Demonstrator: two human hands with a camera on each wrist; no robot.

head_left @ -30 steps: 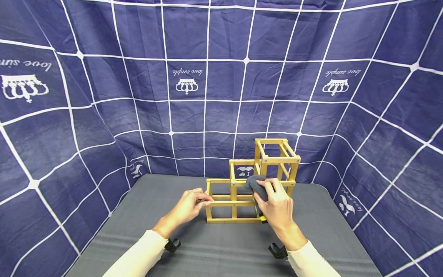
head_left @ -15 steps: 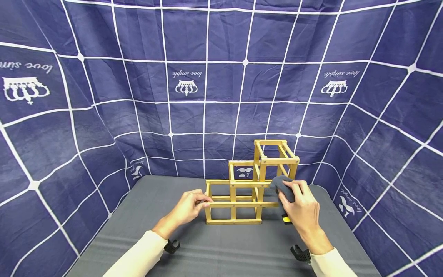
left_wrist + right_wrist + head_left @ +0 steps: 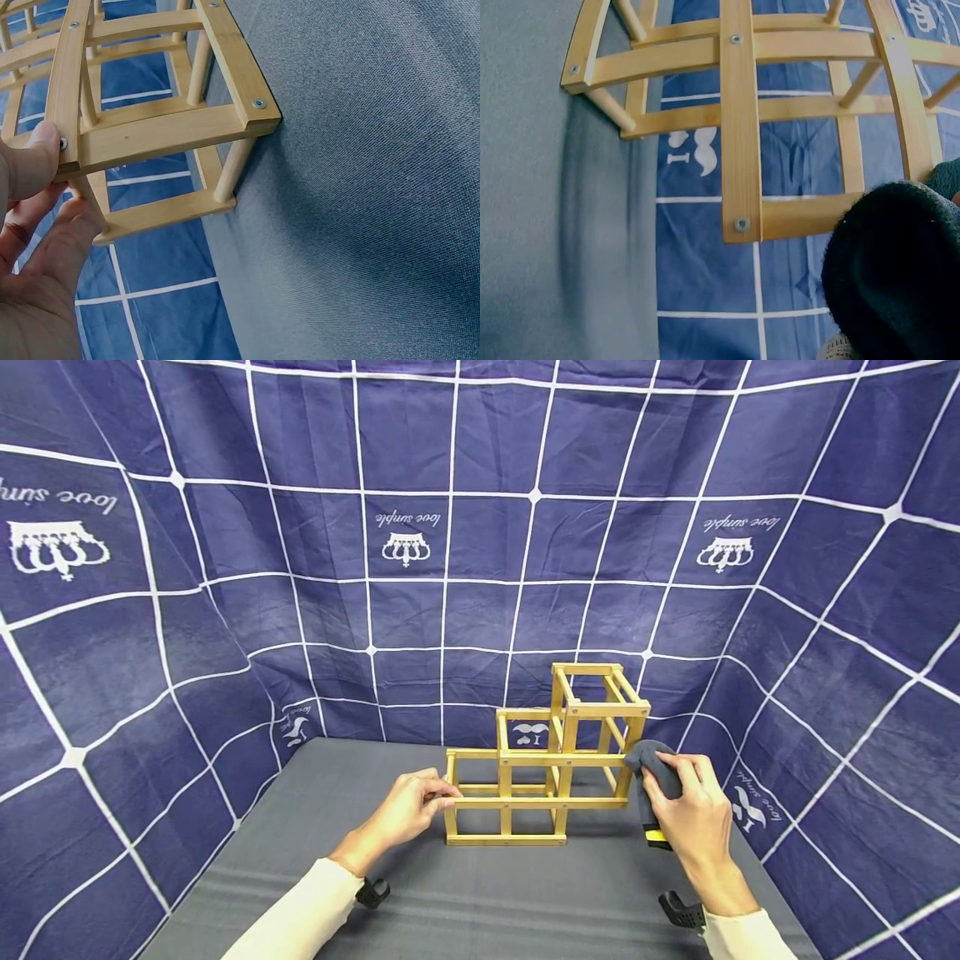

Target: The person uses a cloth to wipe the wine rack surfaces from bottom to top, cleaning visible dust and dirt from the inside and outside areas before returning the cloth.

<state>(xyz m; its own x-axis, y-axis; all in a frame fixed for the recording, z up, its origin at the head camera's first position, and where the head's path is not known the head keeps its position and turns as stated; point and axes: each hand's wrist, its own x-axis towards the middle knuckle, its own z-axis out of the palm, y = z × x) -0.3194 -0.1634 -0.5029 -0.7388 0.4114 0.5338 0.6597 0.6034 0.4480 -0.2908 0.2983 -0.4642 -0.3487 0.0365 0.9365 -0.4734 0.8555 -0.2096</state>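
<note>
A stepped, pale wooden rack [image 3: 506, 804] of slats and dowels stands on the grey surface, tallest at its right side. My left hand [image 3: 412, 807] pinches the rack's left front corner. In the left wrist view the thumb [image 3: 45, 146] lies over the slat near a screw, with fingers behind it. My right hand [image 3: 697, 810] grips a bunched dark grey cloth [image 3: 662, 775] with a yellow-and-black end, at the rack's right end. The cloth [image 3: 900, 255] overlaps a slat end in the right wrist view; contact is unclear there, and most of that hand is hidden.
Grey fabric [image 3: 480, 893] covers the work surface under the rack. A blue curtain with white grid lines [image 3: 480, 543] encloses the back and both sides, close behind the rack. Black straps [image 3: 681, 910] sit at both wrists.
My right hand has carried the cloth rightward along the rack's front, from the middle posts to the right end. The left hand and the rack have stayed in place.
</note>
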